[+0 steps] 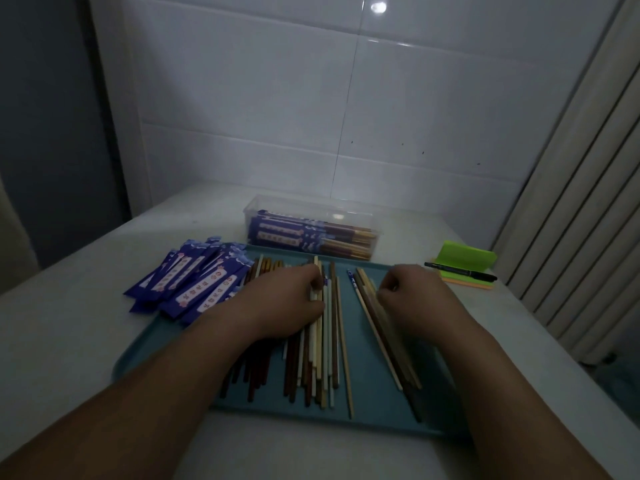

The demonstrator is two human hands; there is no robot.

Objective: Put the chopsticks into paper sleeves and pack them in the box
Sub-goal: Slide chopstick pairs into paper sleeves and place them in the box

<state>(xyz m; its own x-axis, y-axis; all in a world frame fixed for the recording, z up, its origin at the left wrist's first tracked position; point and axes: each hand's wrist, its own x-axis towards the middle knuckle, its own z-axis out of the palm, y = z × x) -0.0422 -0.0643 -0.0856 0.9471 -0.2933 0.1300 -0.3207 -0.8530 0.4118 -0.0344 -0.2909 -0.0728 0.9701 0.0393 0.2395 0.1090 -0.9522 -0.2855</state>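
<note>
White bench [69, 341] w/ teal tray [367, 422]: loose chopsticks [332, 358] lie on it. Left hand [284, 303] curls round pale ones; right hand [415, 299] sits curled on the right bunch, grip unclear. Paper sleeves [194, 282] heaped at tray's left; clear box [311, 203] behind holds sleeved pairs.

A teal tray [367, 422] on the near table holds loose chopsticks [327, 362]. The left hand [287, 303] grips a few pale ones, and the right hand [415, 296] curls its fingers onto a smaller bunch [382, 336]. Blue paper sleeves [194, 282] are piled at the left. Farther off is a clear box [311, 233] with sleeved pairs inside, and to the right a black pen [460, 271] lies on a green pad [465, 254].
</note>
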